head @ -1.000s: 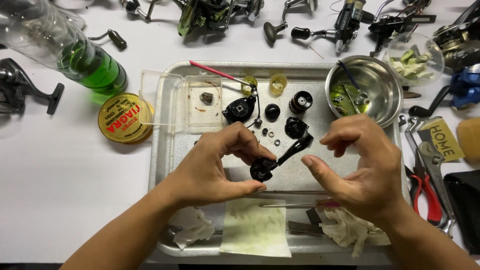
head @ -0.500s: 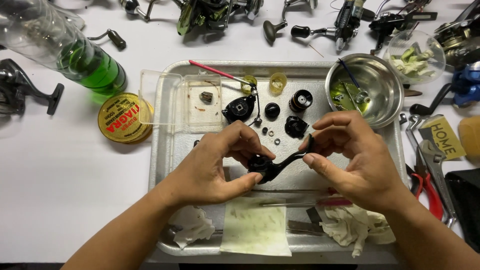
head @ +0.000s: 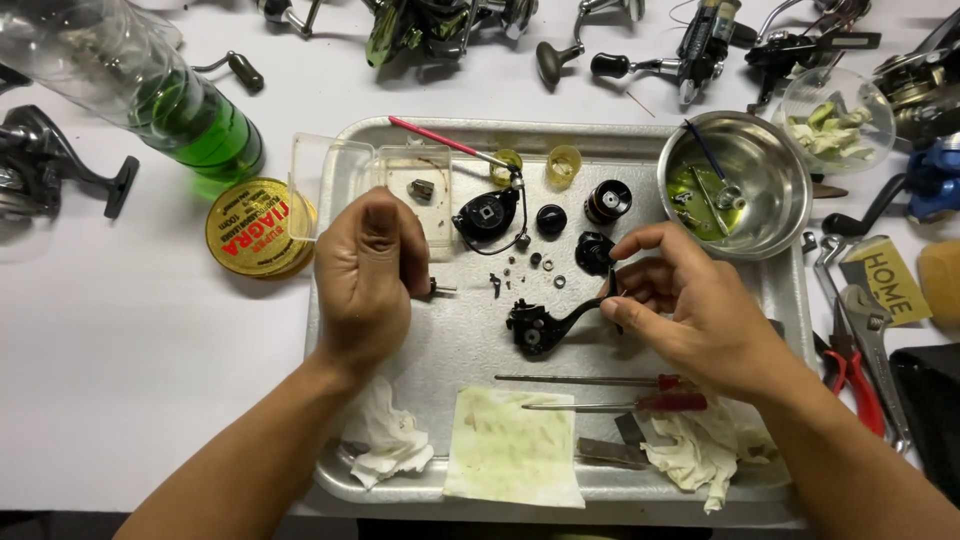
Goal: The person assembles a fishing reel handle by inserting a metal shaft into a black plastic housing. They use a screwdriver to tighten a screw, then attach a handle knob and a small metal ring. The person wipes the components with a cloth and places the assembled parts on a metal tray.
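Note:
My left hand (head: pixel 368 275) is closed in a fist over the left side of the metal tray (head: pixel 470 345), and a small metal pin (head: pixel 443 290) sticks out of its fingers. My right hand (head: pixel 690 310) pinches the thin arm end of a black reel body part (head: pixel 540 325), whose round end lies low on the tray between my hands. Just beyond it lie tiny screws and washers (head: pixel 530 262), a black side plate (head: pixel 487 215), a black cap (head: pixel 551 219), a black spool (head: pixel 608 200) and another black piece (head: pixel 593 252).
A steel bowl (head: pixel 760 215) of green liquid sits at the tray's far right. Two red-handled screwdrivers (head: pixel 600 380), tissues (head: pixel 385 445) and a stained paper (head: pixel 510 445) lie at the tray's near edge. A green bottle (head: pixel 190 125) and yellow tin (head: pixel 258 228) stand left; pliers (head: pixel 850 370) right; fishing reels (head: pixel 430 25) behind.
My left hand let go of the black reel part and moved left, closed on a small pin. The black part has come down to the tray, held only by my right hand.

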